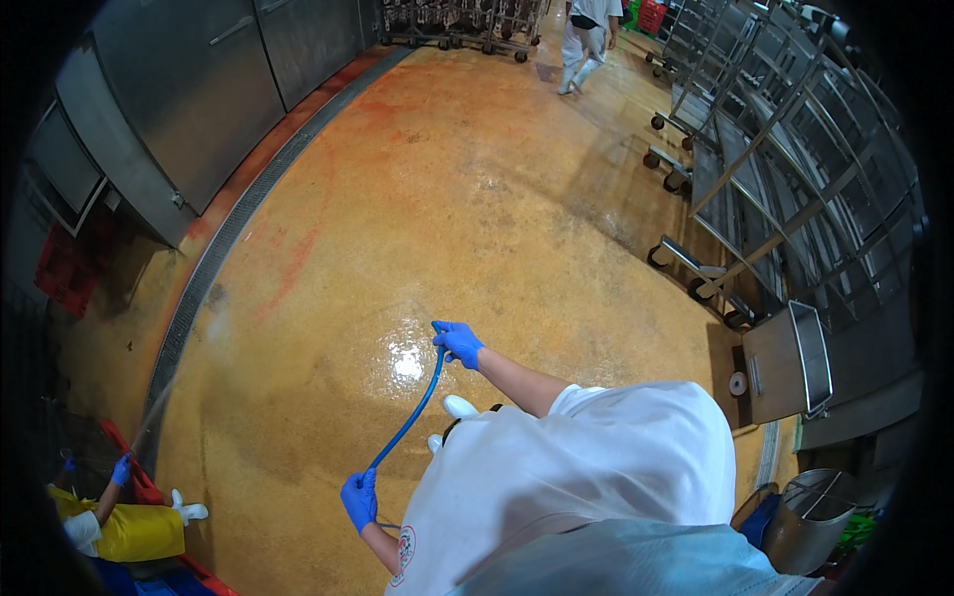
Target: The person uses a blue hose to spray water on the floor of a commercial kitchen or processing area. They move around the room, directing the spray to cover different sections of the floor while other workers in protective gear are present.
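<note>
A blue hose [409, 421] runs in a gentle curve between my two blue-gloved hands. My right hand [458, 344] is closed around it near its far end, arm stretched forward over the floor. Nearer to me, my left hand [360, 500] grips the lower part of the same hose, and a thin length trails from there toward my body. The wet floor [328, 298] shines under the hose's far end. Whether water comes out of it, I cannot tell. My white boots [459, 406] show below the hose.
Metal rack carts [755, 179] on casters line the right side, with a steel bin [785, 363] nearer. A drain channel [248, 189] curves along the left by steel doors [189, 89]. One person in a yellow apron [139, 531] works at lower left; another person [586, 45] walks far off.
</note>
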Motion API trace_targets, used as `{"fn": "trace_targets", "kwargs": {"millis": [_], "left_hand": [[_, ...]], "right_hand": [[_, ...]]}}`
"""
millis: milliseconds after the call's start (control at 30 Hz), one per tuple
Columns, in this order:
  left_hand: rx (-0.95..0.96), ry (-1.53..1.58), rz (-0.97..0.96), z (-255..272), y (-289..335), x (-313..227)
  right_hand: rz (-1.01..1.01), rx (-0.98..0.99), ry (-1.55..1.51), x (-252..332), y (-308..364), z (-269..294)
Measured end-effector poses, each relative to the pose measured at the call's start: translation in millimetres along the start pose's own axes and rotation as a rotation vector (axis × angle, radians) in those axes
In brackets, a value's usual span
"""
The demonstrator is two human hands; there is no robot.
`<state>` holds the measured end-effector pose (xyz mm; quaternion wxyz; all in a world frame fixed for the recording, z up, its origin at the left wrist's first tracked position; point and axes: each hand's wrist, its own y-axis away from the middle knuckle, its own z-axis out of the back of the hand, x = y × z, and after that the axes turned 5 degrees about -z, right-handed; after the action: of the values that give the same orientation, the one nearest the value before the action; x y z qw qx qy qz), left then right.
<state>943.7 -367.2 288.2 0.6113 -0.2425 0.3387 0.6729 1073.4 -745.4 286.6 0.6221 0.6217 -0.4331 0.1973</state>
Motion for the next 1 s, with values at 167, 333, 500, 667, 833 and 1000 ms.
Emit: {"fn": "trace_targets", "kwargs": {"millis": [167,333,500,667,833,1000], "left_hand": [[0.032,-0.055,0.023,8.5,0.1,-3.3],[0.034,-0.056,0.008,11.8,0.4,-2.7],[0.049,-0.068,0.025,12.4,1.6,2.3],[0.043,-0.052,0.012,9.1,3.5,8.6],[0.046,-0.046,0.019,5.8,5.3,12.8],[0.053,-0.042,0.018,4.3,4.6,9.0]], "right_hand": [[0.061,0.055,0.004,5.8,1.8,-6.7],[0.058,0.063,0.051,7.3,6.1,-10.4],[0.052,0.035,0.068,5.4,9.5,-12.2],[0.051,0.032,0.065,-3.2,5.0,-7.9],[0.048,0.034,0.043,-4.4,4.0,-6.4],[0.064,0.014,0.051,-7.1,2.0,-1.3]]}}
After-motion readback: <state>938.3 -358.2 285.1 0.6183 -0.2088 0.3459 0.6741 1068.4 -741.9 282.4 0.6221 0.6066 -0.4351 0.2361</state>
